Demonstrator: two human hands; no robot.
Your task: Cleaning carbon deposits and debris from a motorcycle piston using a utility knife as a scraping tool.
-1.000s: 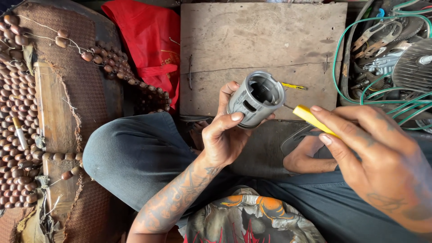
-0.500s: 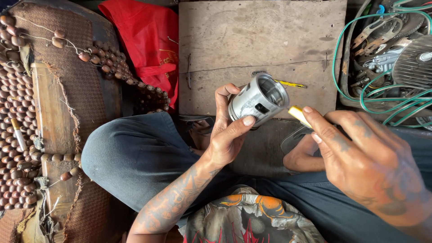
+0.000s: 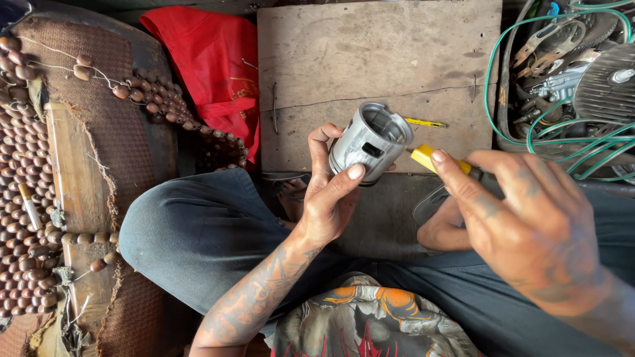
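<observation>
My left hand (image 3: 327, 195) grips a grey metal piston (image 3: 369, 141), thumb across its side wall and its hollow open end tilted up to the right. My right hand (image 3: 529, 225) holds a yellow-handled tool (image 3: 436, 160), whose tip points at the piston's open end. Whether the tip touches the metal I cannot tell. Both hands hover above my crossed legs in grey trousers, in front of a worn wooden board (image 3: 377, 59).
A small yellow stick (image 3: 423, 122) lies on the board behind the piston. A red cloth (image 3: 211, 73) lies at the back left, beside a wooden-bead seat cover (image 3: 26, 198). Green wire (image 3: 562, 132) and metal engine parts (image 3: 605, 89) are piled at the right.
My left hand has turned the piston, swinging its open end from facing me to up and right. My right hand with the yellow tool has moved in closer to the piston.
</observation>
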